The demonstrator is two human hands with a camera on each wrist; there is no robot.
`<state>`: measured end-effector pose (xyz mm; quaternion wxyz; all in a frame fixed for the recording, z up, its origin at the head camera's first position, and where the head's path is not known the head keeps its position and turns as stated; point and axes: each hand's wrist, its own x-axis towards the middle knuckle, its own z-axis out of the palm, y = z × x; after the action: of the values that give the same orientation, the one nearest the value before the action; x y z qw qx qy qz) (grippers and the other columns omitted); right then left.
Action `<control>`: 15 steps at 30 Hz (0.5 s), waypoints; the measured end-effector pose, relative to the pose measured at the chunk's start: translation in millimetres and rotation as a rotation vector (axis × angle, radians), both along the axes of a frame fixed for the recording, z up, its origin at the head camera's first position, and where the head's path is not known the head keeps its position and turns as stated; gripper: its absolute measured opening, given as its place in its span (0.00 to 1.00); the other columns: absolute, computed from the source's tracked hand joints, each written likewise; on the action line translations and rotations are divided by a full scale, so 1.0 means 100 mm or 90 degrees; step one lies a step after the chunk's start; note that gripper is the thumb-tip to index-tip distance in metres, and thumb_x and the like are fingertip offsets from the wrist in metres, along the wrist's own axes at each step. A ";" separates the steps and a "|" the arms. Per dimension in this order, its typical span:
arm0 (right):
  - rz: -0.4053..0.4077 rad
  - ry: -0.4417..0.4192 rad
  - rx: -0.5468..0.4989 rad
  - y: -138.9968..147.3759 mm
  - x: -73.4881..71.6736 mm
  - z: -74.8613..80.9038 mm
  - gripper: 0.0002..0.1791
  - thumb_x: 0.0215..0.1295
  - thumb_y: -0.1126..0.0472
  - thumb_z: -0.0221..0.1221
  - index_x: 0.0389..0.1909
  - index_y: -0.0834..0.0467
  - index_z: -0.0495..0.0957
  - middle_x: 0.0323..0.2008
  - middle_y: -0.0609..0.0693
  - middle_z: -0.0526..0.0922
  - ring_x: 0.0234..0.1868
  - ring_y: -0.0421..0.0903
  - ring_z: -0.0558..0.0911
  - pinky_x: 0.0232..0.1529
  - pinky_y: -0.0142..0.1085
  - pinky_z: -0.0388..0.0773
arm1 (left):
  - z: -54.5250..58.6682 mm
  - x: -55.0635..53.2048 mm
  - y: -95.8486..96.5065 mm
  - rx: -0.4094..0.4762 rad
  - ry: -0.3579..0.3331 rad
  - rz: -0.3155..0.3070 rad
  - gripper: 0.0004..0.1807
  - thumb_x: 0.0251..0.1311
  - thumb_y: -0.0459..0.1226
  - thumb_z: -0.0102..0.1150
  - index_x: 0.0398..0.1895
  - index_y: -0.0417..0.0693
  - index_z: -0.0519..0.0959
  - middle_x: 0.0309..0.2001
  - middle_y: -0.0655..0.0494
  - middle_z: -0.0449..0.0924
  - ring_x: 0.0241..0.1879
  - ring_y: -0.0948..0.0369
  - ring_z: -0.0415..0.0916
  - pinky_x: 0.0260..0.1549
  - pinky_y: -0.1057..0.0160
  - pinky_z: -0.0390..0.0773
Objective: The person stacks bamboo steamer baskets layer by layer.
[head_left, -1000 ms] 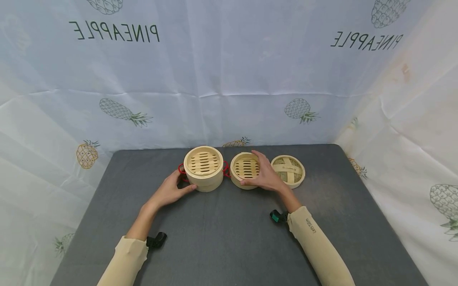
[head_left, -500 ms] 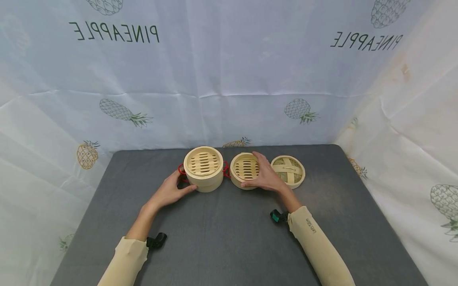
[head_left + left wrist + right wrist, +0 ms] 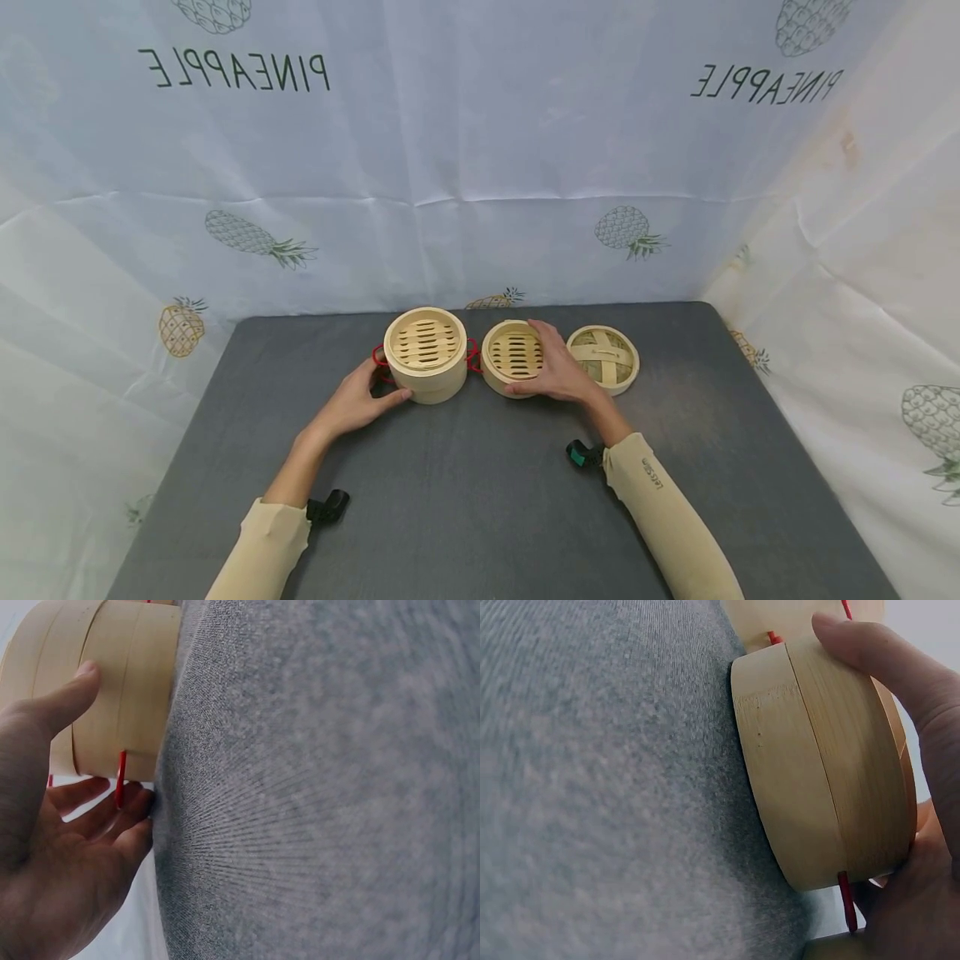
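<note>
Mirrored "PINEAPPLE" twice on cloth, unclear lettering on right sleeve

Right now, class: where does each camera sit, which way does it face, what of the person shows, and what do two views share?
Head: on the head, facing forward and down at the grey table; left hand, right hand and beige sleeves show.
Left wrist: on that wrist, facing the taller steamer stack; the left hand shows.
Right wrist: on that wrist, facing the shorter steamer; the right hand shows.
Head and left wrist share the taller steamer stack.
</note>
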<state>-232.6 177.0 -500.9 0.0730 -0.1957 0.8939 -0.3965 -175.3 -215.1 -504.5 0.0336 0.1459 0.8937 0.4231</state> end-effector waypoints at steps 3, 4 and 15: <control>-0.003 0.000 -0.005 0.00 0.00 -0.01 0.71 0.53 0.42 0.82 0.88 0.57 0.48 0.86 0.64 0.51 0.84 0.67 0.59 0.77 0.71 0.65 | 0.00 0.00 -0.01 0.000 0.000 0.002 0.46 0.69 0.46 0.75 0.83 0.44 0.62 0.71 0.40 0.77 0.67 0.43 0.81 0.68 0.38 0.80; -0.004 0.000 -0.008 0.00 -0.01 -0.01 0.70 0.53 0.42 0.82 0.88 0.57 0.48 0.86 0.64 0.51 0.84 0.67 0.59 0.77 0.71 0.65 | -0.01 0.00 -0.01 -0.001 0.000 0.003 0.46 0.69 0.46 0.75 0.83 0.44 0.62 0.71 0.40 0.77 0.67 0.43 0.81 0.68 0.38 0.80; -0.009 0.006 -0.016 0.00 0.00 -0.02 0.71 0.51 0.39 0.82 0.88 0.57 0.50 0.85 0.62 0.53 0.84 0.65 0.60 0.77 0.71 0.66 | -0.03 -0.03 0.00 0.002 0.009 -0.003 0.43 0.69 0.46 0.75 0.81 0.44 0.65 0.69 0.42 0.80 0.64 0.45 0.82 0.66 0.40 0.81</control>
<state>-232.2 177.1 -503.3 0.0632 -0.1921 0.8907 -0.4072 -178.2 -215.5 -507.3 0.0282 0.1508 0.8928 0.4234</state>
